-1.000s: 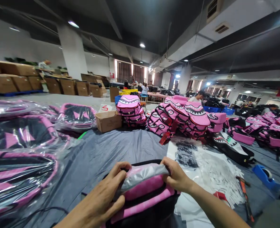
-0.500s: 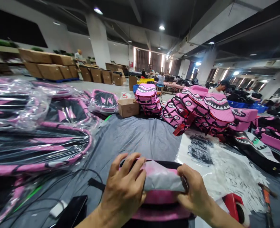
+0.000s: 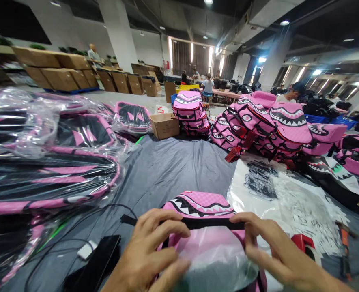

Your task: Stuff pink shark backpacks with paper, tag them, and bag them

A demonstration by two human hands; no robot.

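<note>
A pink bag [image 3: 203,202] with a black-and-white shark-teeth print lies in front of me at the bottom centre. A translucent whitish sheet [image 3: 216,255] covers part of its near side. My left hand [image 3: 155,247] is at the bag's left side, fingers apart, its fingertips over the black band and its thumb blurred beside the sheet. On the right side, my right hand [image 3: 267,243] has its index finger at the black band, with its other fingers curled and partly blurred near the sheet's edge.
Plastic-wrapped black and pink bags [image 3: 76,174] fill the left. Pink shark bags [image 3: 289,125] are piled behind, beside a cardboard box [image 3: 164,125]. Printed plastic bags [image 3: 258,182], a red tape dispenser [image 3: 302,243] and a hammer [image 3: 345,247] lie right; a black phone-like object [image 3: 94,263] lies left.
The bag's shark-teeth panel now shows beyond the black band. Both hands have loosened and spread apart, and more of the whitish sheet is visible. The camera view has shifted slightly.
</note>
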